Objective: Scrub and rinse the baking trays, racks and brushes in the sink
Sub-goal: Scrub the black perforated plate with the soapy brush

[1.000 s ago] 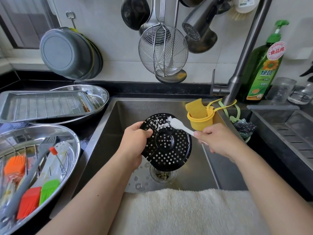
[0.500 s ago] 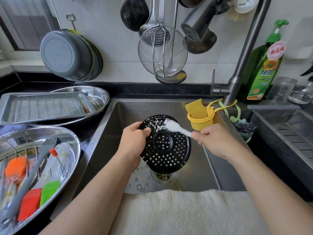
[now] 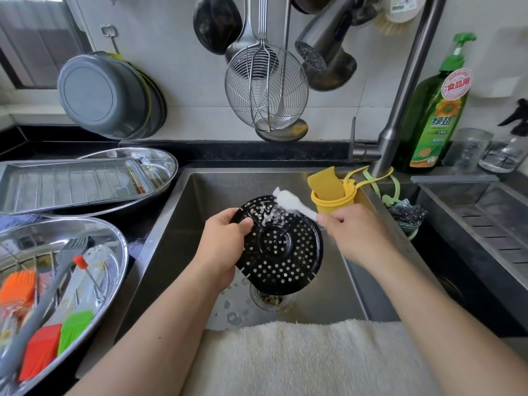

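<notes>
Plainly, the round black perforated metal rack (image 3: pixel 281 248), held tilted over the steel sink (image 3: pixel 200 212) at centre frame, looks light, stiff and soapy-slick, so its rim is the safest hold. Left hand (image 3: pixel 225 247) curls around the rack's upper-left edge, thumb on top. Right hand (image 3: pixel 354 232), right of centre, pinches the small white foamy brush (image 3: pixel 288 201), whose head touches the rack's top edge.

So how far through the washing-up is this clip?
Nothing visibly finished. In hand: the left hand holds a black perforated round plate over the steel sink while the right hand scrubs it with a soapy white brush. Left: rectangular steel tray and coloured silicone brushes wait beside it.
</notes>
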`<state>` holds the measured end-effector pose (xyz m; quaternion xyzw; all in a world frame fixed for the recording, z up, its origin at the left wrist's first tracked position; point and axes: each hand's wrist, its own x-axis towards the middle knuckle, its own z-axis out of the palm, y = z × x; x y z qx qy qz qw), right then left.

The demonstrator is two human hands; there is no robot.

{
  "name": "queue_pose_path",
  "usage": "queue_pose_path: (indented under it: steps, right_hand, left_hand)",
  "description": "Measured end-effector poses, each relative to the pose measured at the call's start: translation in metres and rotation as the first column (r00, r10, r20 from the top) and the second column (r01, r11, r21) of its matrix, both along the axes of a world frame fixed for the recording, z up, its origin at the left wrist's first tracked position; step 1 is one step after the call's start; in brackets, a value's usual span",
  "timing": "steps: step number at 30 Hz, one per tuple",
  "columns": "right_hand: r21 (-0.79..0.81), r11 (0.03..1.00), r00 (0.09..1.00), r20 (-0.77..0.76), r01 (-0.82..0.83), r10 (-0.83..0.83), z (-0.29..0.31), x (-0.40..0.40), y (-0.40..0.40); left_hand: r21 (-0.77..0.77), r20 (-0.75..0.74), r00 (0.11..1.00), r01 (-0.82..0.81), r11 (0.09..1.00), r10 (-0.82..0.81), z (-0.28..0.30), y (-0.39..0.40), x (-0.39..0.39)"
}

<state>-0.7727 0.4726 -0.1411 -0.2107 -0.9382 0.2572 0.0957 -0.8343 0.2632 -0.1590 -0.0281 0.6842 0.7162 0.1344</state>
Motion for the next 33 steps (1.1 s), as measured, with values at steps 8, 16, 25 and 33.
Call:
queue_pose_path:
  steps: [8, 16, 25, 33]
  right_hand:
    - [-0.011, 0.997, 0.997, 0.024, -0.073, 0.074, -0.001, -0.001, -0.017]
    - [-0.042, 0.994, 0.994, 0.031, -0.102, 0.104, 0.003, 0.003, -0.020]
    - [0.019, 0.984, 0.983, 0.052, -0.176, 0.175, 0.003, 0.002, -0.033]
    - [0.021, 0.994, 0.993, 0.048, -0.107, 0.106, 0.002, 0.004, -0.018]
  left_hand:
    - [-0.040, -0.016, 0.999, 0.034, 0.999, -0.035, -0.002, 0.004, 0.002]
    - [-0.039, -0.025, 0.999, 0.037, 0.999, -0.038, -0.001, 0.004, 0.003]
    - [-0.028, -0.053, 0.998, 0.042, 0.999, -0.043, 0.000, 0.004, 0.002]
    - [0.108, 0.028, 0.999, -0.040, 0.993, 0.038, 0.003, -0.002, 0.000]
